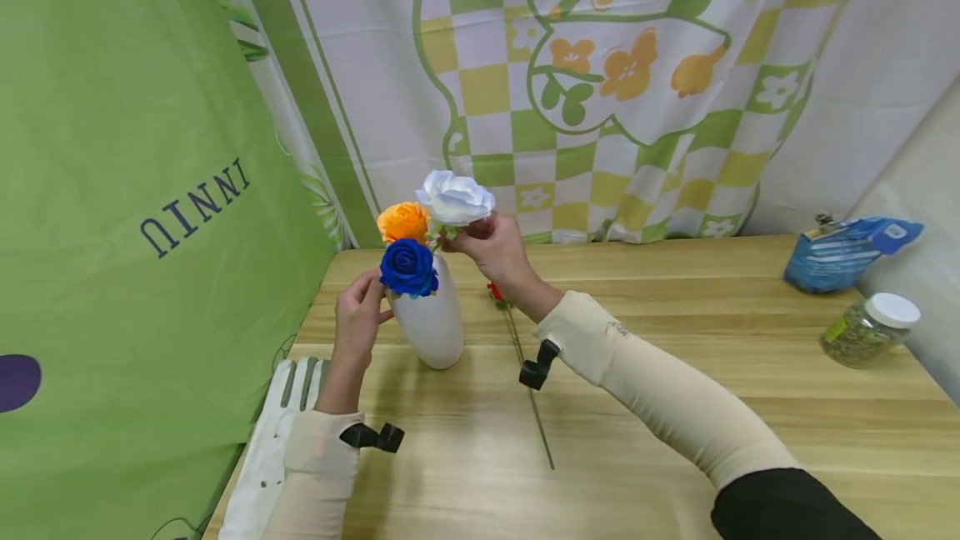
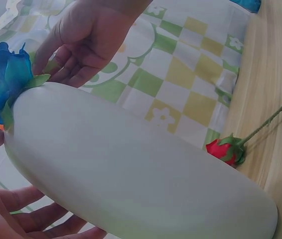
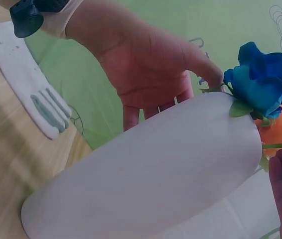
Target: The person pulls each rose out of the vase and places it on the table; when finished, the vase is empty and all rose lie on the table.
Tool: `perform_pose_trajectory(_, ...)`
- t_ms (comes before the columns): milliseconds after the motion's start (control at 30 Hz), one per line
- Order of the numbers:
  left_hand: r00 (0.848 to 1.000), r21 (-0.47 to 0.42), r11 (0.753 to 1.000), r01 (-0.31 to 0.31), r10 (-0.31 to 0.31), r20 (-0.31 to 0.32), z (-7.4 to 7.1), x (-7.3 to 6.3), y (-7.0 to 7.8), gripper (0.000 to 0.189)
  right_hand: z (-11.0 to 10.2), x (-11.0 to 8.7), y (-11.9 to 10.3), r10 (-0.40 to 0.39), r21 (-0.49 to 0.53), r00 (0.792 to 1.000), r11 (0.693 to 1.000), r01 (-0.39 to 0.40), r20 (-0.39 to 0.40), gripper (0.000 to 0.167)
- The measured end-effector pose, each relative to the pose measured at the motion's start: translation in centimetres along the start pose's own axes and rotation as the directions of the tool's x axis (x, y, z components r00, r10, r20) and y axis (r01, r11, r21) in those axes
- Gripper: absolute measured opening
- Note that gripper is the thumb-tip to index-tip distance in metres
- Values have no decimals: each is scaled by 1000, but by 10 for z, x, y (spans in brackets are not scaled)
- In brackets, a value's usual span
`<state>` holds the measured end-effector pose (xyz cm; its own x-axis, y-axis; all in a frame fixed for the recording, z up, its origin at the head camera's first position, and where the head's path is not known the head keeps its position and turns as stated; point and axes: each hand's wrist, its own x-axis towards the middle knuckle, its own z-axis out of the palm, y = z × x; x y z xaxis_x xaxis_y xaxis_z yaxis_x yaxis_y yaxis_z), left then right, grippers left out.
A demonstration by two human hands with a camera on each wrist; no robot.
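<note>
A tall white vase (image 1: 431,327) stands tilted on the wooden table, an orange flower (image 1: 401,222) and a blue rose (image 1: 407,267) at its mouth. My left hand (image 1: 356,317) holds the vase near the rim; in the left wrist view its fingers (image 2: 46,219) curve along the vase's side. Above the mouth, my right hand (image 1: 498,252) pinches a white flower (image 1: 454,197) just below the bloom. The green stem (image 3: 280,145) runs toward the vase opening in the right wrist view. Beside the vase, a red rose (image 1: 497,293) lies on the table.
Gloves or a folded white cloth with green stripes (image 1: 262,448) lie at the table's left edge. At the right stand a blue bag (image 1: 832,257) and a white-lidded jar (image 1: 862,336). A patterned curtain (image 1: 585,173) hangs behind the table (image 1: 637,432).
</note>
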<state>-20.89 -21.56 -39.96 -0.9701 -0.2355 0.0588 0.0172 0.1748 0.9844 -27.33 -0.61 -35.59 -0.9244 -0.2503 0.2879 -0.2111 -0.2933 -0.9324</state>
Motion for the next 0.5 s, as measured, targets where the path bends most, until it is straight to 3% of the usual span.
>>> perform_pose_trajectory(500,1000,-5,1000,-18,18,0,0,0,-2,48,8,-2,-7,-52,68,998,996,54,-23,33)
